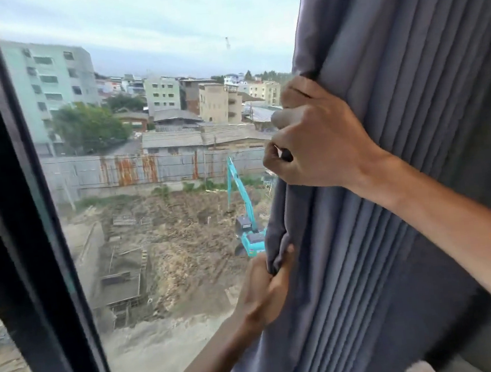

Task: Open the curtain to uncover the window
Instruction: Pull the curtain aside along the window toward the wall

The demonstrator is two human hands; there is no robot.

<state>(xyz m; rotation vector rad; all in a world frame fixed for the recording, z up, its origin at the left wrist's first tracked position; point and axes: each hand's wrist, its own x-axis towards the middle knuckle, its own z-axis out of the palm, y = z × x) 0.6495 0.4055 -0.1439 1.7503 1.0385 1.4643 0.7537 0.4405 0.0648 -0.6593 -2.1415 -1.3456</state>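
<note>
- The grey curtain (396,109) is seen gathered into vertical pleats on the right side of the view, with its leading edge bunched between the two hands.
- The curtain's edge is gripped high up by the right hand (315,139), whose fingers are curled tightly around the bunched fabric; the forearm is extended across the pleats from the lower right.
- Lower down, the same edge is pinched by the left hand (264,287), closed on a fold of cloth, with its arm raised from the bottom of the view.
- The window (150,74) is shown largely uncovered to the left of the curtain, bounded by a dark frame (13,210).
- Through the glass, buildings (48,82) and a turquoise excavator (245,213) on a dirt site are visible.
</note>
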